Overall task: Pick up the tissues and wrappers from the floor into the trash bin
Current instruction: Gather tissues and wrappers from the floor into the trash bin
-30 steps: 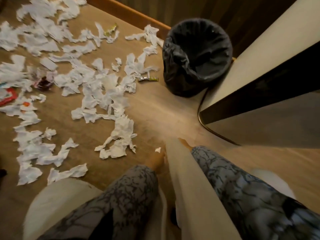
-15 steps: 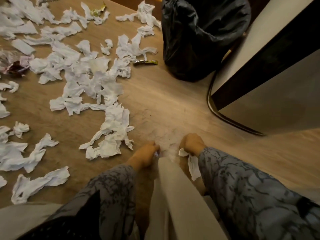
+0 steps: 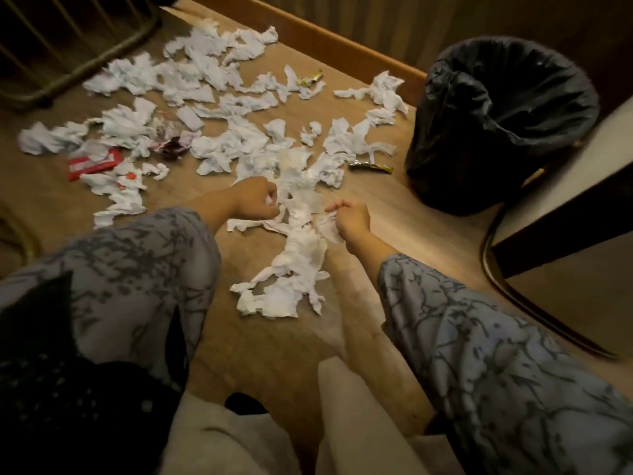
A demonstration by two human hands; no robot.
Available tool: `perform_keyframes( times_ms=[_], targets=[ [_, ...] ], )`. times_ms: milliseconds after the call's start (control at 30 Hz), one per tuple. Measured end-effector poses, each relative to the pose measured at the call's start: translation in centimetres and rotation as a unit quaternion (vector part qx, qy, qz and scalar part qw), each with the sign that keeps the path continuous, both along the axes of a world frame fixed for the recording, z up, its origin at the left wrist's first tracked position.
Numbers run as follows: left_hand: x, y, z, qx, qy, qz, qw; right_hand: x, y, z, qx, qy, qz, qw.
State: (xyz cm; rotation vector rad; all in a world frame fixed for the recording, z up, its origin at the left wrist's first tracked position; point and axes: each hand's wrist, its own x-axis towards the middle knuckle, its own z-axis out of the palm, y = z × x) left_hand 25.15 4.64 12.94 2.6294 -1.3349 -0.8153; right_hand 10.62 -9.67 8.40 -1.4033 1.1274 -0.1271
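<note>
Several torn white tissues [image 3: 222, 145] lie scattered over the wooden floor, with a long strip of them [image 3: 294, 265] running toward me. My left hand [image 3: 255, 198] is closed on a small tissue scrap at the strip's left side. My right hand [image 3: 352, 221] grips tissue on the strip's right side. A red wrapper [image 3: 94, 164], a dark crumpled wrapper [image 3: 171, 147], a green-silver wrapper [image 3: 371, 166] and a gold wrapper [image 3: 310, 78] lie among the tissues. The trash bin [image 3: 496, 138], lined with a black bag, stands at the right, beyond my right hand.
A dark metal rack [image 3: 68, 46] stands at the far left. A wooden skirting board [image 3: 325, 39] runs along the back. A light cabinet with a dark curved base [image 3: 548, 241] sits at the right, next to the bin. My knees fill the foreground.
Both hands moved forward from near my knees to the middle of the tissue strip, each still holding a scrap. The camera tilted up, showing more floor and the whole bin.
</note>
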Motion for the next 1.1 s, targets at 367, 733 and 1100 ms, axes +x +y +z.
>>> perform_keyframes(
  times_ms=[367, 733, 1100],
  targets=[
    [-6.2, 8.4, -12.3, 0.008, 0.124, 0.128, 0.984, -1.6, 5.0, -7.9, -0.294, 0.079, 0.365, 0.88],
    [-14.2, 12.5, -19.1, -0.193, -0.013, 0.211, 0.958, -8.6, 5.5, -15.7, -0.382, -0.099, 0.419, 0.817],
    [-9.2, 13.3, -18.5, -0.344, -0.033, 0.498, 0.796, -3.2, 3.0, -11.9, -0.395, 0.005, 0.253, 0.883]
  ],
)
